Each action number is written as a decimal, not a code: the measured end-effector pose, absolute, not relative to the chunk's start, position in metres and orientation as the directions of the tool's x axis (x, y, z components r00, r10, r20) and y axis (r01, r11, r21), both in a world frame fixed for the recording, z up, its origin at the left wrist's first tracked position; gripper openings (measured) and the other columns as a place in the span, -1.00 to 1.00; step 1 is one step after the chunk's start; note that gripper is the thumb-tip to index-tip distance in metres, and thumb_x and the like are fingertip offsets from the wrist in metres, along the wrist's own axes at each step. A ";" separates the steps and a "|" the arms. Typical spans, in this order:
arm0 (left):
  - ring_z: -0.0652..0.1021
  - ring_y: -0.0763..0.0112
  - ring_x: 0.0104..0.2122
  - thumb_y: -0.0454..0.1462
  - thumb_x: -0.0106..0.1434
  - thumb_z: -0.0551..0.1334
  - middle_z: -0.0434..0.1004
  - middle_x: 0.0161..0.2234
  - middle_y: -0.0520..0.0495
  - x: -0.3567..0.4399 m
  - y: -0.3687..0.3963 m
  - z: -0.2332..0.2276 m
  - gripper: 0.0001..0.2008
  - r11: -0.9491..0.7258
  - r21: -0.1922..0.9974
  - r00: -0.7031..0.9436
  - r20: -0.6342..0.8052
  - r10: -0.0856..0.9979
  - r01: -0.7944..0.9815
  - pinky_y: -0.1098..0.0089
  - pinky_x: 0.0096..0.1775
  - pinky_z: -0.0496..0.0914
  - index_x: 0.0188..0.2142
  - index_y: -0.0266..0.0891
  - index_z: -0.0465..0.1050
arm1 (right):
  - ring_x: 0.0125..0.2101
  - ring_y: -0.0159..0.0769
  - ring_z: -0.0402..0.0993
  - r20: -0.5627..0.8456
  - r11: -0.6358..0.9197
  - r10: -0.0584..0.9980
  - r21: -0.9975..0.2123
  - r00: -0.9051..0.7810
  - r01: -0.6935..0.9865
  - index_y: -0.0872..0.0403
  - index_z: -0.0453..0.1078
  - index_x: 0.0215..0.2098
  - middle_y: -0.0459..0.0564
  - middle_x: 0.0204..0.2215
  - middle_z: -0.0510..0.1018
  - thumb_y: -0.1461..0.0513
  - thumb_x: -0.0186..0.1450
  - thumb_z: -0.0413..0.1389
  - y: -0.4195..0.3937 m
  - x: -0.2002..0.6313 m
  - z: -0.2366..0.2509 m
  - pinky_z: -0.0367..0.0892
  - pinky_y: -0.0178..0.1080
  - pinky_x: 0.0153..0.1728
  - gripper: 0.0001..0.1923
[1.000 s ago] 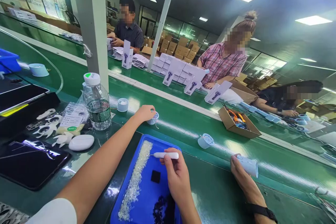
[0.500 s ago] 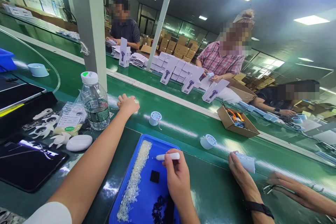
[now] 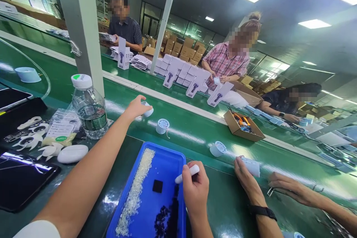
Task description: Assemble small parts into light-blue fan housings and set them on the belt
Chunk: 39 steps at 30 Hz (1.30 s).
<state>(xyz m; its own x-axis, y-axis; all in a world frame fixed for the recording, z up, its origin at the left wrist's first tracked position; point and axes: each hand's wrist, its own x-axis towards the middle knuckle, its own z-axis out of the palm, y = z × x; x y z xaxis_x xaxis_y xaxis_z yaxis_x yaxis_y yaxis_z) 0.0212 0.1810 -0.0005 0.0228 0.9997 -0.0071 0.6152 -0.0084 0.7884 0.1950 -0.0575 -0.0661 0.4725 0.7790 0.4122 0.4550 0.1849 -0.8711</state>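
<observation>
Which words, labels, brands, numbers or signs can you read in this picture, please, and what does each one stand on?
None reads clearly enough to quote.
Bottle: print on the cap and green label, too small and blurred.
Packet: small print and a green mark, too blurred.
White boxes: print below a dark picture, too small.

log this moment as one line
left hand: at pale-blue part over green belt | right hand: holding white pen-like tool over blue tray | tray: clear pieces, black pieces
</observation>
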 end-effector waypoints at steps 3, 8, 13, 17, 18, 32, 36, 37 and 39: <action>0.50 0.35 -0.36 -0.10 0.00 0.33 0.36 -0.10 -0.21 0.032 0.171 0.011 -0.39 -0.039 0.903 0.087 0.002 0.996 0.429 0.39 -0.41 0.40 0.01 -0.20 0.21 | -0.60 -0.47 0.15 0.359 0.168 0.807 -0.900 0.468 0.401 0.05 0.14 -0.55 -0.22 -0.63 0.21 0.12 0.27 0.05 -0.057 0.195 -0.066 0.14 -0.39 -0.54 -0.70; 0.47 0.36 -0.37 -0.11 -0.06 0.37 0.36 -0.14 -0.18 0.041 0.165 0.018 -0.42 -0.056 0.943 0.119 0.018 0.993 0.329 0.40 -0.39 0.35 -0.07 -0.19 0.23 | -0.49 -0.42 0.30 0.250 0.140 0.903 -0.940 0.350 0.312 0.07 0.27 -0.41 -0.13 -0.49 0.36 0.12 0.28 0.06 -0.055 0.187 -0.069 0.24 -0.35 -0.42 -0.81; 0.46 0.37 -0.36 -0.11 -0.01 0.33 0.35 -0.12 -0.18 0.043 0.161 0.020 -0.49 -0.079 0.938 0.151 0.029 0.988 0.338 0.40 -0.40 0.34 -0.11 -0.19 0.22 | -0.47 -0.41 0.32 0.235 0.131 0.921 -0.938 0.310 0.321 0.07 0.28 -0.39 -0.13 -0.47 0.36 0.11 0.29 0.05 -0.055 0.184 -0.074 0.24 -0.34 -0.40 -0.81; 0.45 0.35 -0.36 -0.10 0.00 0.31 0.34 -0.13 -0.17 0.042 0.160 0.021 -0.54 -0.093 0.926 0.157 0.037 0.987 0.366 0.39 -0.42 0.34 -0.15 -0.18 0.23 | -0.48 -0.42 0.33 0.230 0.131 0.926 -0.939 0.298 0.318 0.06 0.26 -0.40 -0.15 -0.49 0.35 0.09 0.30 0.04 -0.055 0.185 -0.073 0.25 -0.34 -0.40 -0.78; 0.45 0.33 -0.35 -0.10 0.00 0.31 0.34 -0.13 -0.17 0.041 0.160 0.020 -0.54 -0.096 0.925 0.159 0.040 0.987 0.368 0.38 -0.42 0.34 -0.16 -0.18 0.23 | -0.48 -0.42 0.33 0.234 0.137 0.928 -0.938 0.291 0.318 0.05 0.26 -0.40 -0.16 -0.49 0.35 0.09 0.30 0.04 -0.054 0.185 -0.073 0.25 -0.34 -0.40 -0.79; 0.42 0.37 -0.36 -0.12 -0.11 0.37 0.32 -0.19 -0.11 0.043 0.158 0.022 -0.53 -0.088 0.948 0.118 0.054 0.992 0.306 0.40 -0.44 0.30 -0.27 -0.18 0.20 | -0.62 -0.47 0.14 0.455 0.156 0.778 -0.807 0.433 0.569 0.04 0.12 -0.53 -0.23 -0.65 0.20 0.13 0.31 -0.01 -0.056 0.198 -0.065 0.13 -0.40 -0.56 -0.72; 0.35 0.46 -0.48 -0.12 -0.12 0.37 0.31 -0.41 0.02 0.043 0.155 0.027 -0.62 -0.121 0.959 0.151 0.083 0.985 0.258 0.42 -0.46 0.23 -0.46 -0.20 0.21 | -0.64 -0.47 0.09 0.430 0.120 0.770 -0.823 0.472 0.555 0.03 0.08 -0.56 -0.25 -0.67 0.15 0.12 0.30 -0.01 -0.055 0.204 -0.067 0.09 -0.40 -0.59 -0.69; 0.34 0.48 -0.49 -0.12 -0.11 0.37 0.29 -0.46 0.04 0.044 0.155 0.028 -0.63 -0.124 0.965 0.166 0.087 0.982 0.231 0.42 -0.46 0.22 -0.49 -0.21 0.21 | -0.65 -0.47 0.09 0.430 0.121 0.770 -0.824 0.472 0.553 0.03 0.08 -0.56 -0.25 -0.67 0.14 0.12 0.30 -0.01 -0.055 0.204 -0.067 0.09 -0.40 -0.60 -0.69; 0.36 0.47 -0.50 -0.11 -0.10 0.37 0.28 -0.51 0.06 0.045 0.156 0.028 -0.64 -0.112 0.980 0.179 0.082 0.980 0.165 0.41 -0.45 0.25 -0.52 -0.21 0.20 | -0.65 -0.48 0.08 0.438 0.127 0.768 -0.820 0.468 0.558 0.03 0.06 -0.57 -0.25 -0.67 0.13 0.13 0.30 -0.01 -0.053 0.204 -0.068 0.08 -0.40 -0.60 -0.68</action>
